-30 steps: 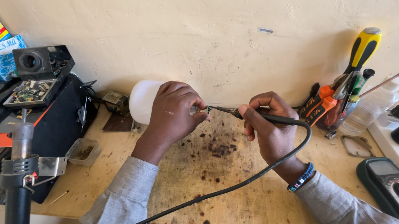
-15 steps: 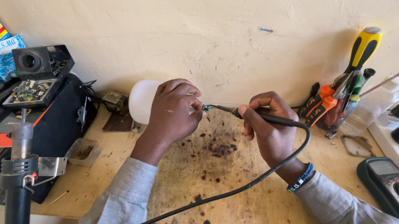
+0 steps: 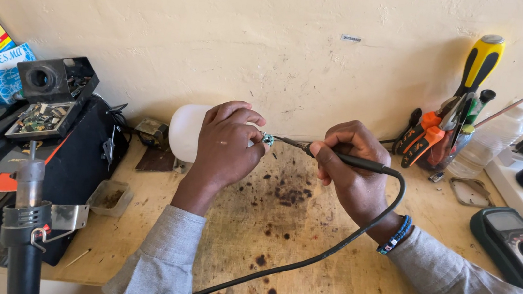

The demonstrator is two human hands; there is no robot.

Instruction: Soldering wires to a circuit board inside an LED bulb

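Now left hand (image 3: 227, 146) grips one white bulb (image 3: 183, 130), right hand (image 3: 350, 167) grips one soldering iron (image 3: 339, 157), tip seemingly touching its base.

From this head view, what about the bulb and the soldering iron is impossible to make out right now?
- White bulb: most of it and its base lie behind the left hand.
- Soldering iron: the tip contact near the small green part is too small to judge.
- Iron handle: partly covered by the right hand in its grip.
- Black cable: its far end is cut off by the bottom edge.
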